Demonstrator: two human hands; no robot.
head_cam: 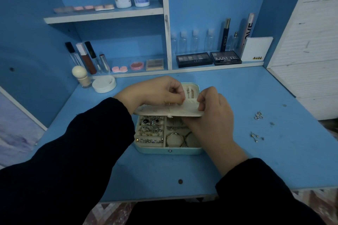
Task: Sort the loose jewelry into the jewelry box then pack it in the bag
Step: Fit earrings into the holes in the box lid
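The teal jewelry box [168, 150] sits open mid-desk [146, 173], with rings [151, 126] and bangles [175, 139] in its compartments. Over it lies its cream panel [182, 111]. The right hand [212, 115] pinches the panel's right end. The left hand [155, 91], fingers curled, pinches its top edge, perhaps with a stud. Loose earrings [258, 115] lie well to the right.

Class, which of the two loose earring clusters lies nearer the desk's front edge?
The long-pinned cluster; the other cluster, of silvery studs, lies farther back.
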